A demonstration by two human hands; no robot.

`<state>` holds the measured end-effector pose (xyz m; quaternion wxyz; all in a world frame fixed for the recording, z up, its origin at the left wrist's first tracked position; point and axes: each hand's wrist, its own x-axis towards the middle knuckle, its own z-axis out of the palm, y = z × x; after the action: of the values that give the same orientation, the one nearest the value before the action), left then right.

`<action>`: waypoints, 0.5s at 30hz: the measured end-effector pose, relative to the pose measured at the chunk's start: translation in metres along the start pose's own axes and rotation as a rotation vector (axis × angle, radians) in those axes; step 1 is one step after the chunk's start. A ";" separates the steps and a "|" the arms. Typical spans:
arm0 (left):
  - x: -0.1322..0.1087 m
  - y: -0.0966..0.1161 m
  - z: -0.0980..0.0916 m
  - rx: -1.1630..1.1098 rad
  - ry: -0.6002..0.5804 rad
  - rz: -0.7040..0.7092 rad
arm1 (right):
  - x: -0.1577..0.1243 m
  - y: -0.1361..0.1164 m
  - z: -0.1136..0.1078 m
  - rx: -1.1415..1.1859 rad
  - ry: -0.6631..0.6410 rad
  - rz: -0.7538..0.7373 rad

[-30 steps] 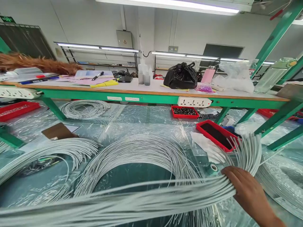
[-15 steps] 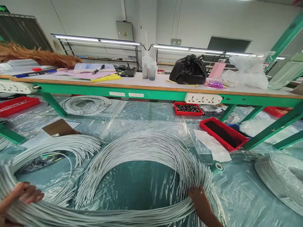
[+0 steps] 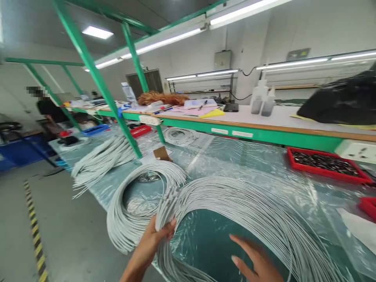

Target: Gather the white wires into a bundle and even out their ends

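My left hand [image 3: 155, 237] is closed round the ends of a thick bundle of grey-white cables [image 3: 235, 199] that curves in a wide arc over the plastic-covered green table [image 3: 232, 156]. My right hand [image 3: 255, 260] hovers open, fingers stretched, over the bare green patch inside the arc, touching no cable. A second, smaller coil of cables [image 3: 129, 203] lies to the left by the table edge.
Another cable bundle [image 3: 100, 160] hangs over the far left edge. Red trays [image 3: 323, 164] of small dark parts sit under the raised green shelf [image 3: 249, 129] holding bottles and a black bag [image 3: 343, 102]. A person [image 3: 47, 107] stands far left. Floor lies left.
The view has swung left. My left hand now grips the cable ends in front of me. My right hand has let go of the bundle and opened.
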<state>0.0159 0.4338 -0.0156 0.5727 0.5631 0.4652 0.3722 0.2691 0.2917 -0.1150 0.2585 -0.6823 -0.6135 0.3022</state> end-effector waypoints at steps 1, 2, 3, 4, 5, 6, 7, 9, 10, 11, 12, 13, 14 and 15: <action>-0.003 0.000 0.002 -0.011 -0.015 0.008 | 0.016 -0.034 -0.008 0.100 0.036 -0.053; -0.008 0.001 0.004 -0.010 -0.012 0.007 | 0.028 -0.065 -0.017 0.189 0.068 -0.105; -0.012 0.001 0.007 -0.003 -0.008 0.001 | 0.038 -0.092 -0.026 0.285 0.106 -0.156; -0.017 0.002 0.008 0.007 -0.007 -0.005 | 0.047 -0.114 -0.035 0.378 0.148 -0.217; -0.021 0.002 0.009 0.018 -0.011 -0.011 | 0.055 -0.132 -0.043 0.455 0.181 -0.280; -0.026 0.001 0.010 0.021 -0.020 -0.015 | 0.061 -0.147 -0.050 0.507 0.213 -0.344; -0.029 0.000 0.009 0.011 -0.030 -0.019 | 0.067 -0.160 -0.056 0.525 0.237 -0.420; -0.033 -0.006 0.006 -0.008 -0.032 -0.025 | 0.077 -0.181 -0.060 0.433 0.179 -0.599; -0.034 -0.009 0.004 -0.001 -0.009 -0.025 | 0.080 -0.190 -0.059 0.338 0.101 -0.687; -0.035 -0.013 0.002 0.021 0.028 -0.017 | 0.082 -0.198 -0.056 0.239 0.013 -0.758; -0.035 -0.016 0.000 0.056 0.060 -0.008 | 0.083 -0.204 -0.051 0.161 -0.059 -0.800; -0.035 -0.018 -0.002 0.093 0.078 0.003 | 0.083 -0.210 -0.047 0.113 -0.096 -0.818; -0.034 -0.019 -0.003 0.118 0.076 0.016 | 0.082 -0.214 -0.043 0.101 -0.102 -0.828; -0.034 -0.020 -0.004 0.125 0.058 0.029 | 0.081 -0.216 -0.039 0.113 -0.099 -0.835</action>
<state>-0.0002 0.4011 -0.0312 0.5174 0.5935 0.4956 0.3667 0.1557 0.3972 0.0609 0.3662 -0.3445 -0.8313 0.2370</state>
